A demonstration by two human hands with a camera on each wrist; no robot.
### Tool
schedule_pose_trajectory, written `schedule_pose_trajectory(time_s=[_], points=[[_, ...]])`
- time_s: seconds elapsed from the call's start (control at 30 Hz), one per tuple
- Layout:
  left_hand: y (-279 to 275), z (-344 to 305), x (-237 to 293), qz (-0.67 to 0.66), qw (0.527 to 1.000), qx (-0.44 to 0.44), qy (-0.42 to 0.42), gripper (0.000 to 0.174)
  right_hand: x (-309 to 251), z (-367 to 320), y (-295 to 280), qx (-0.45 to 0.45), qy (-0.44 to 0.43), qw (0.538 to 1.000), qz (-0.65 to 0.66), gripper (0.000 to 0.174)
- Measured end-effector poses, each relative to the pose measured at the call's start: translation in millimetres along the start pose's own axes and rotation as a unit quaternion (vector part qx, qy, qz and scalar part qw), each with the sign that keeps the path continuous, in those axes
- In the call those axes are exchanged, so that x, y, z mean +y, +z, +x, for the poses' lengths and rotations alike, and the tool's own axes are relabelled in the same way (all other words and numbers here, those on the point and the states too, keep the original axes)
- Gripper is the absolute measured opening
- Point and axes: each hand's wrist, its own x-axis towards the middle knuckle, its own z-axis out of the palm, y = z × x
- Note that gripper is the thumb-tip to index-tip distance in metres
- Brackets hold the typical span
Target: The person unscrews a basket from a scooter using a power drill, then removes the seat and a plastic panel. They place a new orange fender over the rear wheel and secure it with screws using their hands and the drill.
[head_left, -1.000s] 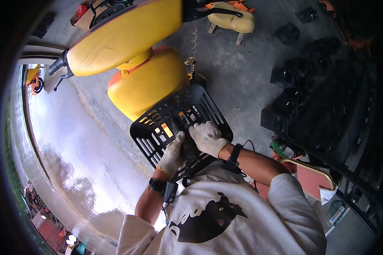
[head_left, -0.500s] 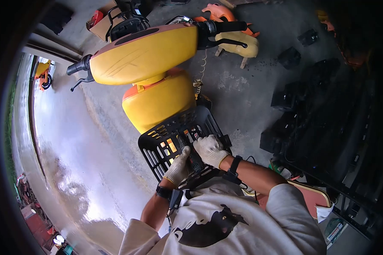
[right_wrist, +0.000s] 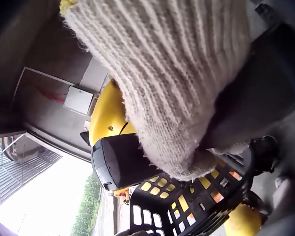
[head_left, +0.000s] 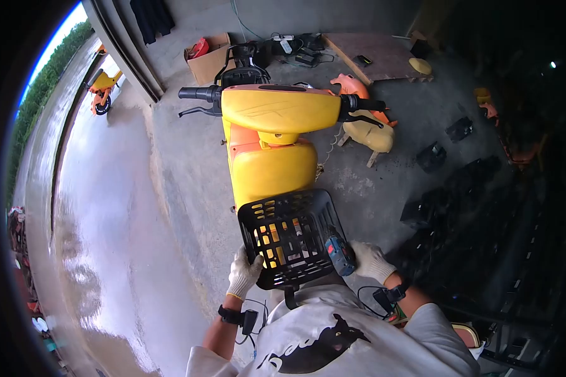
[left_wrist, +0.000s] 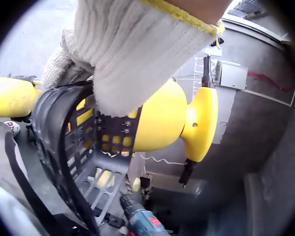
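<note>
A black slotted plastic basket [head_left: 295, 275] sits in front of my body, against the yellow body of a scooter [head_left: 275, 169]. My left hand [head_left: 244, 274], in a white knitted glove, grips the basket's left side near the front corner, thumb over the rim. In the left wrist view the glove covers part of the basket wall [left_wrist: 49, 118]. My right hand [head_left: 372, 261], gloved alike, holds a blue and black cordless drill [head_left: 340, 253] by the basket's right side, its chuck pointing forward over the rim. The drill's dark battery [right_wrist: 125, 162] shows in the right wrist view.
The scooter's handlebar [head_left: 280, 110] stands ahead. Beyond it are a cardboard box [head_left: 209, 63] and a pale yellow padded piece [head_left: 368, 135] on wooden legs. Several black parts [head_left: 431, 157] lie on the floor at right. Wet ground [head_left: 107, 207] extends at left.
My right hand has lifted the drill out of the basket and moved it to the right side. The left hand has left the drill and taken the basket's left rim. The head view has tilted up.
</note>
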Motion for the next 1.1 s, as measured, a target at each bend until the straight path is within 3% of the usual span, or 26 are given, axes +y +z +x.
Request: schedule_pose_trajectory(time_s=[0.03, 0.07, 0.17, 0.27, 0.37, 0.5, 0.53, 0.57, 0.63, 0.7, 0.73, 0.8, 0.83, 0.87, 0.9, 0.97, 1.07, 1.1], points=[[-1.7, -4.5, 7.9, -0.009, 0.994, -0.099, -0.043, 0.06, 13.7, -9.2, 8.0, 0.014, 0.018, 1.0, 0.007, 0.059], [-5.3, -10.1, 15.2, -0.019, 0.996, -0.075, -0.05, 0.046, 19.6, -25.5, 5.1, 0.031, 0.025, 0.999, 0.012, 0.06], [-11.5, -1.2, 13.2, 0.014, 0.994, -0.098, -0.047, 0.042, 62.7, -57.8, 22.2, 0.107, 0.052, 0.991, 0.063, 0.045], [0.3, -0.5, 8.8, -0.014, 0.997, -0.066, -0.033, 0.038, 90.5, -81.8, 24.0, 0.091, 0.129, 0.987, 0.04, 0.046], [6.7, -7.9, 13.7, -0.029, 0.998, -0.045, -0.04, 0.038, 144.1, -85.7, 52.5, 0.084, 0.144, 0.986, 0.0, 0.048], [17.5, -8.4, 3.5, -0.038, 0.999, 0.005, -0.016, 0.033, 215.7, -72.9, 80.1, -0.022, 0.199, 0.979, -0.038, 0.046], [21.0, -8.7, 1.4, -0.058, 0.998, 0.003, -0.026, 0.033, 233.3, -72.4, 86.1, -0.032, 0.188, 0.98, -0.054, 0.046], [23.4, -7.6, 0.5, -0.075, 0.997, 0.006, -0.036, 0.032, 288.9, -61.5, 126.3, -0.027, 0.18, 0.98, -0.077, 0.045], [28.3, -9.8, 0.7, -0.091, 0.995, 0.025, -0.045, 0.032, 327.0, -61.4, 133.8, -0.006, 0.161, 0.984, -0.078, 0.047], [34.5, -13.3, 2.9, -0.017, 0.995, 0.088, -0.048, 0.031, 360.7, -57.2, 130.2, -0.055, 0.161, 0.98, -0.098, 0.052], [35.5, -15.9, 10.3, 0.039, 0.99, 0.113, -0.079, 0.032, 361.8, -62.6, 104.4, -0.093, 0.199, 0.975, -0.018, 0.057], [42.2, -36.6, 37.3, 0.094, 0.974, 0.138, -0.155, 0.037, 411.4, -53.0, 107.1, -0.104, 0.199, 0.975, -0.009, 0.062], [45.6, -41.1, 49.6, 0.104, 0.967, 0.139, -0.188, 0.04, 415.4, -52.4, 84.9, -0.131, 0.239, 0.962, -0.025, 0.064], [56.3, -44.5, 53.0, 0.13, 0.956, 0.148, -0.217, 0.044, 451.7, -40.3, 103.5, -0.145, 0.243, 0.959, -0.01, 0.064], [59.1, -49.3, 50.9, 0.165, 0.944, 0.156, -0.24, 0.05, 446.3, -48.3, 71.5, -0.128, 0.24, 0.962, 0.002, 0.063], [69.0, -56.8, 61.8, 0.177, 0.927, 0.183, -0.276, 0.067, 470.7, -40.7, 62.1, -0.171, 0.331, 0.928, -0.011, 0.063], [79.6, -70.1, 129.5, 0.167, 0.906, 0.21, -0.326, 0.082, 522.8, -34.3, 61.6, -0.119, 0.353, 0.928, 0.018, 0.058], [86.5, -73.6, 150.1, 0.207, 0.896, 0.216, -0.329, 0.075, 536.4, -32.3, 52.8, -0.125, 0.353, 0.925, 0.059, 0.05]])
